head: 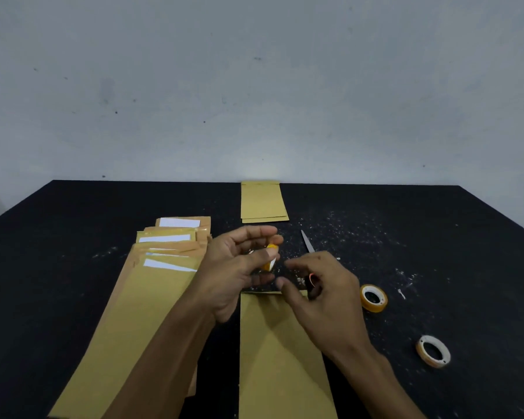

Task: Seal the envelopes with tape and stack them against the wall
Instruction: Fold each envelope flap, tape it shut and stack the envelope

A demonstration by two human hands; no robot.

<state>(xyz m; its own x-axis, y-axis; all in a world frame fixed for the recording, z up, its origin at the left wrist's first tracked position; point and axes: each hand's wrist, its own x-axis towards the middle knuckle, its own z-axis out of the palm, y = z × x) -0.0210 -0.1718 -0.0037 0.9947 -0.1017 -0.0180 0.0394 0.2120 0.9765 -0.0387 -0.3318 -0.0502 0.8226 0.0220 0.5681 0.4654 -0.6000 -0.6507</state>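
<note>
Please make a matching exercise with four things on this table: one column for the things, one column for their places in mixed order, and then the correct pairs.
Things:
1. sealed envelopes
2. unsealed pile
3. scissors
4. tape rolls

Places:
A. left of the hands
B. right side of the table
C. against the wall
D. just behind the right hand

Pairs: 1-C, 2-A, 3-D, 4-B

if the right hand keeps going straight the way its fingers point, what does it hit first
Probably the left hand. The right hand points left and slightly away, fingertips almost at the left's fingers above the envelope. Depth is unclear, so it might pass underneath.
</note>
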